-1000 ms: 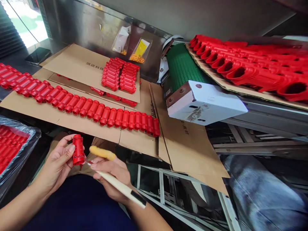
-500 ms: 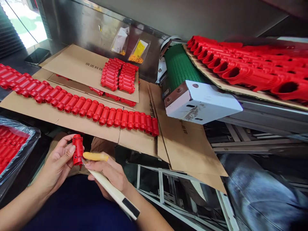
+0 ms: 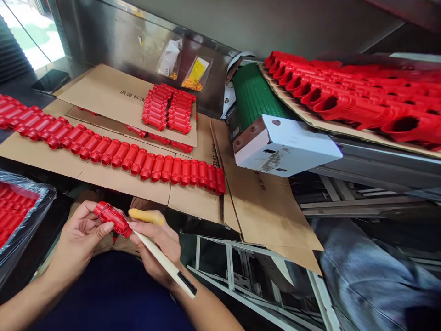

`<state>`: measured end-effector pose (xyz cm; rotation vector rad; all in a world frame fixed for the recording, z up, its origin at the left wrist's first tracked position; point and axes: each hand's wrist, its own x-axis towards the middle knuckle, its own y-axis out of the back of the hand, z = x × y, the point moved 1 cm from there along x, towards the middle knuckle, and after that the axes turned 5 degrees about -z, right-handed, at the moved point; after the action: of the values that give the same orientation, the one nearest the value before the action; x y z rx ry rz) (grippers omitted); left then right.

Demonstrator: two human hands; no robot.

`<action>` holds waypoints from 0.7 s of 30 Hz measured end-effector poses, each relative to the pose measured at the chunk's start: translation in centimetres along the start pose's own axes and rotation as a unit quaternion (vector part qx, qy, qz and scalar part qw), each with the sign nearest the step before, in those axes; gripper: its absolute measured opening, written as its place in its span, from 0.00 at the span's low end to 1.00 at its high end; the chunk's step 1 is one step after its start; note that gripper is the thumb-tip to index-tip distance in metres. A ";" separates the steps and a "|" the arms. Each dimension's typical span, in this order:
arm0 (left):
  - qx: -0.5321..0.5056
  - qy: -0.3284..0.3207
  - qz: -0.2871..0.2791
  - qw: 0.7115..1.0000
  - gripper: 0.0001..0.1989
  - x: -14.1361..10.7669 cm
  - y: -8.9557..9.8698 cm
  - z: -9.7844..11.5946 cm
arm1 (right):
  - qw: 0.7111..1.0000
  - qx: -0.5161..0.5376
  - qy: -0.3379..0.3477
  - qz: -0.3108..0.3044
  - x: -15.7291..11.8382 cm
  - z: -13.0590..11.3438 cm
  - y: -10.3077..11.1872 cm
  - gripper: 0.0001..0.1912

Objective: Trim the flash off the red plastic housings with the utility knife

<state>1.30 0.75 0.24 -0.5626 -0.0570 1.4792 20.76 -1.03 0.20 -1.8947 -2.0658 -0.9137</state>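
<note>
A red plastic part (image 3: pixel 112 218) is pinched between the thumb and fingers of my left hand (image 3: pixel 81 236), lying tilted with its lower end to the right. My right hand (image 3: pixel 160 243) is closed round a cream-handled tool (image 3: pixel 165 262) with a black patch near its rear end. The tool's front end is at the right end of the red part; its tip is too small to make out. A yellow cover sits on one finger of my right hand. Beyond both hands, a long row of red parts (image 3: pixel 129 157) lies on cardboard (image 3: pixel 113 177).
Stacked red parts (image 3: pixel 167 108) rest on a cardboard sheet (image 3: pixel 99 87). At right, a green conveyor (image 3: pixel 257 94) with a white bracket (image 3: pixel 285 147) stands beside more red parts (image 3: pixel 330 92). A lined bin (image 3: pixel 44 193) is at left; a person's denim-clad leg (image 3: pixel 372 271) is at lower right.
The red part has turned from upright to slanted, its lower end swinging right. My right hand and the tool have shifted slightly, staying beside that end.
</note>
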 end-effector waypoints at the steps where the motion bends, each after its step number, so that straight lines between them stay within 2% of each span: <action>1: 0.029 -0.010 -0.006 1.000 0.16 -0.1 0.1 0.1 | 1.000 0.001 0.015 -0.004 0.2 0.0 -0.3 0.13; 6: 0.111 -0.034 -0.033 0.993 0.09 -0.7 0.2 0.2 | 0.998 -0.010 0.057 -0.008 0.7 0.2 -1.4 0.14; 11: 0.101 -0.045 -0.009 0.994 0.10 -0.8 0.0 0.2 | 0.998 -0.020 0.066 0.002 0.6 0.2 -1.4 0.13; 16: 0.130 -0.044 -0.038 0.990 0.08 -0.7 0.1 0.3 | 0.998 -0.024 0.065 -0.004 0.5 0.0 -1.4 0.12; 21: 0.124 -0.068 -0.013 0.990 0.09 -1.0 -0.2 0.1 | 0.997 -0.037 0.060 0.006 0.3 -0.3 -1.6 0.15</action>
<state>1.30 -0.15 0.69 -0.2571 0.0131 1.4713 19.10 -0.97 0.13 -1.8365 -1.9755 -1.0886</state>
